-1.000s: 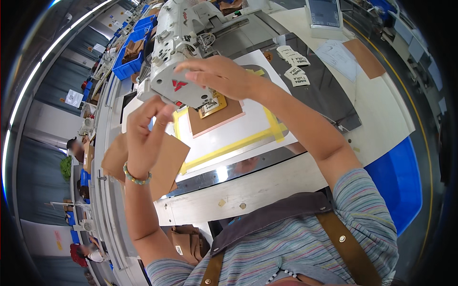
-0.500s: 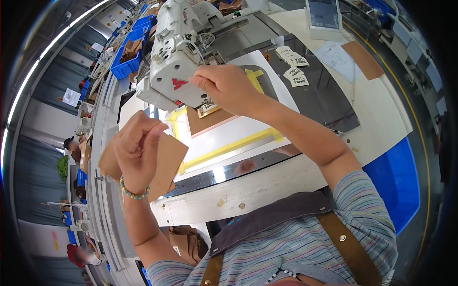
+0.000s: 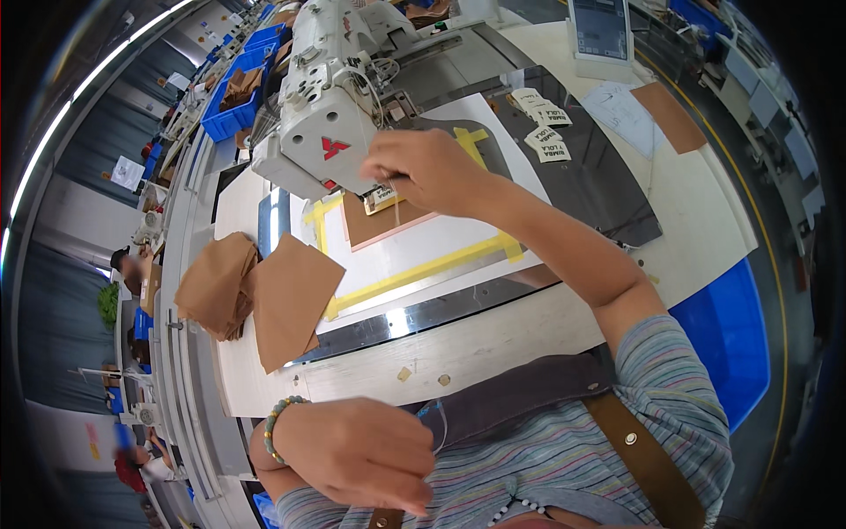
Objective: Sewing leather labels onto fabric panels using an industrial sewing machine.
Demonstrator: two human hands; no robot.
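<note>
At the head of a white industrial sewing machine (image 3: pixel 308 110), my right hand (image 3: pixel 432 172) is raised with its fingers pinched together. A pale strand hangs just below it; what the fingertips hold is too small to tell. Beneath, a cream label (image 3: pixel 380 198) lies in a small frame on a brown piece (image 3: pixel 392 227), over a white sheet (image 3: pixel 352 278) edged with yellow tape. My left hand (image 3: pixel 357 450), with a beaded bracelet, is low in front of my apron. Its fingers are curled and slightly blurred, and a thin thread-like line (image 3: pixel 443 421) shows beside it.
Stacked brown pieces (image 3: pixel 216 286) and a flat brown piece (image 3: pixel 295 300) lie left of the sheet. Several cream labels (image 3: pixel 545 141) rest on the dark plate (image 3: pixel 599 167). A screen (image 3: pixel 601 31) stands far right, near a brown panel (image 3: pixel 670 117). A blue bin (image 3: pixel 727 344) is at the right.
My left hand has come away from beside the machine head, down and toward my body, uncovering the brown pieces. My right hand stays by the machine head, shifted slightly.
</note>
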